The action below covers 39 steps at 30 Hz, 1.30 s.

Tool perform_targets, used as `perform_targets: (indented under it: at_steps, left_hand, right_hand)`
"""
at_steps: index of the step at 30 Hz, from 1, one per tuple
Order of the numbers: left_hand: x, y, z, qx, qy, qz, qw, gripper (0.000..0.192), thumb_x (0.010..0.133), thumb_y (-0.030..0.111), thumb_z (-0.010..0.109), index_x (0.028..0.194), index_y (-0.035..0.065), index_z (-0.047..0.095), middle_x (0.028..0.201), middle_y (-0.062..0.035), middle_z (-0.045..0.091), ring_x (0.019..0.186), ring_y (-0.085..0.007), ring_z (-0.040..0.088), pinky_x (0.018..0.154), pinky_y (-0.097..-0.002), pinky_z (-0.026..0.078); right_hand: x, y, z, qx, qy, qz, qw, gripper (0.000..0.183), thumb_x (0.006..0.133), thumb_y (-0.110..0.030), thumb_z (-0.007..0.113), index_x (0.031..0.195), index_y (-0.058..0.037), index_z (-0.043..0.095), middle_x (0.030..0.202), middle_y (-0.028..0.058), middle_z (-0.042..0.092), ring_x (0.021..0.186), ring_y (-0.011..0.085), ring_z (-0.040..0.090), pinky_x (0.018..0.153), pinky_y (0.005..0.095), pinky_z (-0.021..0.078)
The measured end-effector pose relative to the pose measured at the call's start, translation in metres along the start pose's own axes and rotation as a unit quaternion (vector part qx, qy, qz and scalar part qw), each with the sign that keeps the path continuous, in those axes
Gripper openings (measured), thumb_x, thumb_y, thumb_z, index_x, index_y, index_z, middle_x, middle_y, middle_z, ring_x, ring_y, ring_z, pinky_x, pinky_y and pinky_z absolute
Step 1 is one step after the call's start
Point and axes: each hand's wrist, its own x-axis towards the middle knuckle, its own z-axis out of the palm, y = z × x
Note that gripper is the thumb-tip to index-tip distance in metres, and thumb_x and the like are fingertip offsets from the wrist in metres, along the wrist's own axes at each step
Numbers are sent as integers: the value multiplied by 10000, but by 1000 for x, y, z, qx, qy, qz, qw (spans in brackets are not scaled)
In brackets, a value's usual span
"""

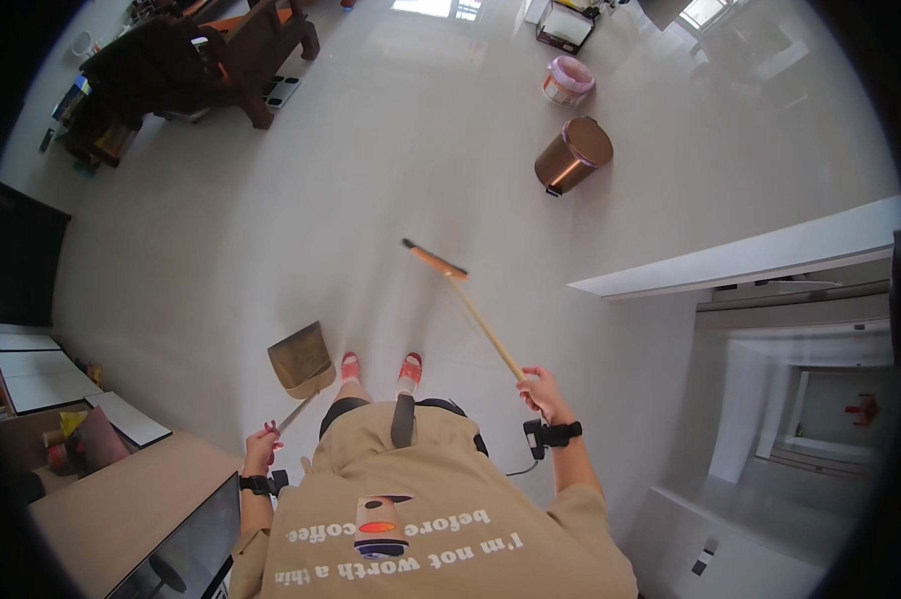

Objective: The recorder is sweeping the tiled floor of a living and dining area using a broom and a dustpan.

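In my right hand [538,393] is the upper end of a broom [486,326] with a pale yellow handle. Its orange head with dark bristles points away from me over the tiled floor [330,195]. My left hand [261,448] grips the thin handle of a long-handled dustpan [300,359]. The brownish pan is low beside my left foot, its open side facing away from me. Whether the pan touches the floor I cannot tell. Red sandals [410,367] are on my feet, between the two tools.
A bronze pedal bin [574,156] and a pink-lined bucket [568,80] stand ahead to the right. Dark wooden furniture [196,67] occupies the far left. A wall end [735,251] juts in at right. Close on my left is a cabinet [151,494] with a screen [184,550].
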Motion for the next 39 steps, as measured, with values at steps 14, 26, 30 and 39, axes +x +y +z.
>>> perform_targets:
  at_steps: [14, 26, 30, 39]
  left_hand:
    - [1, 51, 8, 175, -133, 41, 975, 241, 684, 53, 548, 892, -48, 613, 734, -36, 576, 638, -115, 542, 597, -257, 461]
    - [17, 69, 10, 303, -182, 62, 934, 217, 670, 56, 537, 841, -54, 612, 639, -51, 569, 553, -133, 559, 540, -262, 464]
    - [20, 70, 16, 301, -205, 65, 929, 194, 671, 53, 535, 815, -55, 609, 639, -52, 568, 542, -131, 560, 526, -265, 463]
    - [25, 52, 23, 314, -207, 80, 923, 163, 657, 77, 547, 761, -31, 610, 597, -57, 572, 516, -136, 574, 490, -261, 453]
  right_hand:
    - [174, 57, -79, -58, 212, -28, 975, 140, 706, -46, 466, 834, -66, 416, 508, 53, 440, 352, 155, 404, 289, 285, 286]
    - [-44, 148, 69, -73, 87, 34, 993, 328, 698, -68, 533, 980, -50, 368, 596, 52, 461, 414, 123, 419, 328, 262, 311]
    - [-109, 120, 60, 103, 49, 45, 992, 159, 688, -65, 516, 833, -34, 460, 576, 25, 460, 419, 95, 416, 346, 223, 318]
    - [-124, 161, 90, 269, 135, 31, 953, 263, 707, -37, 522, 958, -19, 446, 555, 29, 459, 375, 70, 380, 321, 204, 287]
